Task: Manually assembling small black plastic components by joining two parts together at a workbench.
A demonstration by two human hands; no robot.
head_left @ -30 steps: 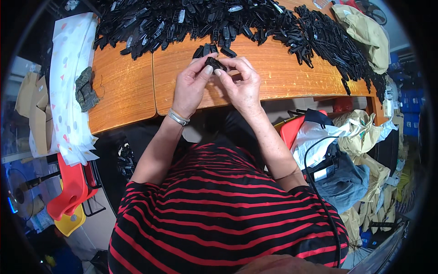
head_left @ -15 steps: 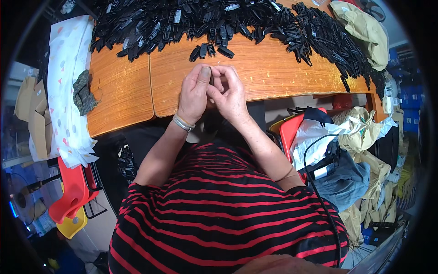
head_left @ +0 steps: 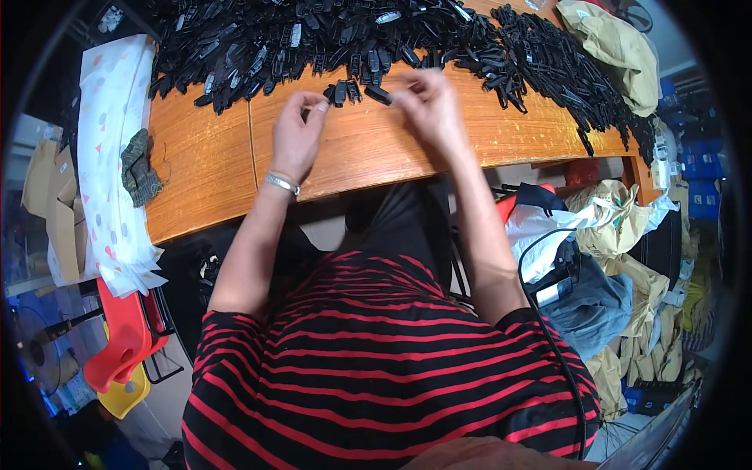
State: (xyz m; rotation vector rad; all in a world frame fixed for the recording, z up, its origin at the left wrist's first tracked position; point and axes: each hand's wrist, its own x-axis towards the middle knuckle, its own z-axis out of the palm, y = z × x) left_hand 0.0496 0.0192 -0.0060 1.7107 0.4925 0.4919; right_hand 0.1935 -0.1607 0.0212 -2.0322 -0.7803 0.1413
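- Head view: the left hand (head_left: 299, 135) and the right hand (head_left: 432, 111) are being held apart over the desk (head_left: 364, 153); I cannot tell whether either is gripping anything, the right one blurring.
- Small black plastic pieces (head_left: 341, 93) are lying between the hands, while an oblong black piece (head_left: 377, 95) is lying just beside the right fingertips.
- Beyond, a heap of black pieces (head_left: 313, 43) is covering the desk's far side.
- A dark knitted cloth (head_left: 139, 170) is resting on a patterned white sheet (head_left: 106, 196).
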